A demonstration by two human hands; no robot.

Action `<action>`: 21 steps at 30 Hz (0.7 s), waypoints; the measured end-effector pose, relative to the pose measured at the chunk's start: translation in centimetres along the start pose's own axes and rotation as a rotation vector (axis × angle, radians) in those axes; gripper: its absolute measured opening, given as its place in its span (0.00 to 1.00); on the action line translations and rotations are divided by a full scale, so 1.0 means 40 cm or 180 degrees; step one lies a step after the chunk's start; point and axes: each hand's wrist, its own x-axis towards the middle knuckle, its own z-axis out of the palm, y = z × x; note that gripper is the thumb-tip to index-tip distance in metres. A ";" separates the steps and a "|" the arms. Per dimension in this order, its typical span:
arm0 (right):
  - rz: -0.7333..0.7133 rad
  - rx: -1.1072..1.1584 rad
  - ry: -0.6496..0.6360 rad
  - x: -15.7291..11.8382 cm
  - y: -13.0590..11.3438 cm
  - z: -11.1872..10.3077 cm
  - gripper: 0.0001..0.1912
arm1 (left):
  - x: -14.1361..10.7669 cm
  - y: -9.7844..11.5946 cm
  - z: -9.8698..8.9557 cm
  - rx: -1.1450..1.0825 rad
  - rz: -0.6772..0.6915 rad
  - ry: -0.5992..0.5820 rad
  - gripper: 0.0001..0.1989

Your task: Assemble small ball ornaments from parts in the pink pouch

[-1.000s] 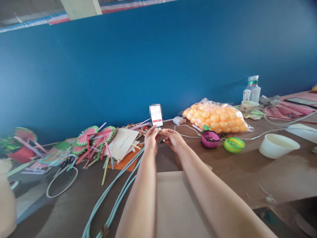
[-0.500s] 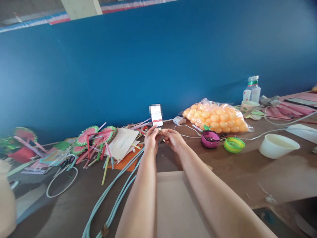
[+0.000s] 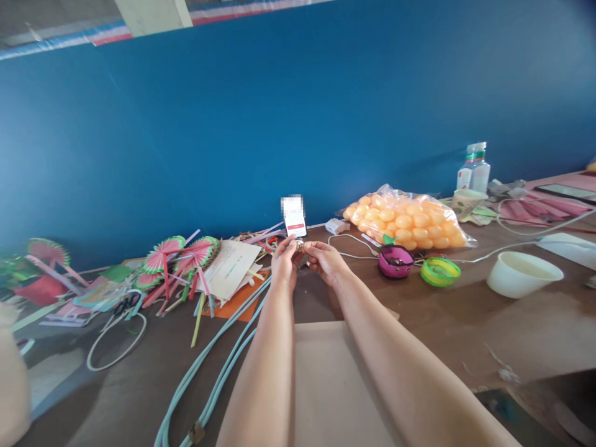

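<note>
My left hand (image 3: 284,266) has thumb and fingertips closed on a small shiny piece (image 3: 300,245). My right hand (image 3: 328,261) pinches it from the opposite side, fingers curled. Piece located between both hands, before the upright phone (image 3: 295,222); its exact form is indiscernible.

Held item (image 3: 300,245): metallic look, shiny | Counter (image 3: 433,323): smooth, low sheen | Blue partition (image 3: 279,112): smooth, satin | Bag (image 3: 435,203): clear plastic film, glossy | Orange balls (image 3: 404,221): smooth, plastic-looking | Fans (image 3: 162,256): pleated paper, matt | Bowl (image 3: 510,279): smooth, plastic-looking | Purple pouch (image 3: 392,269): cloth-looking, matt | Bottle (image 3: 479,177): transparent plastic, glossy
</note>
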 end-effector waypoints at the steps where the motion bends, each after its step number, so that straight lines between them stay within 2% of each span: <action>1: 0.0007 0.0005 0.0014 0.000 0.000 0.000 0.22 | -0.001 0.001 0.001 0.0002 -0.0005 0.0004 0.17; 21: -0.0066 -0.0106 0.0190 0.008 0.007 0.000 0.22 | 0.007 -0.004 -0.007 0.0142 -0.0006 -0.0023 0.17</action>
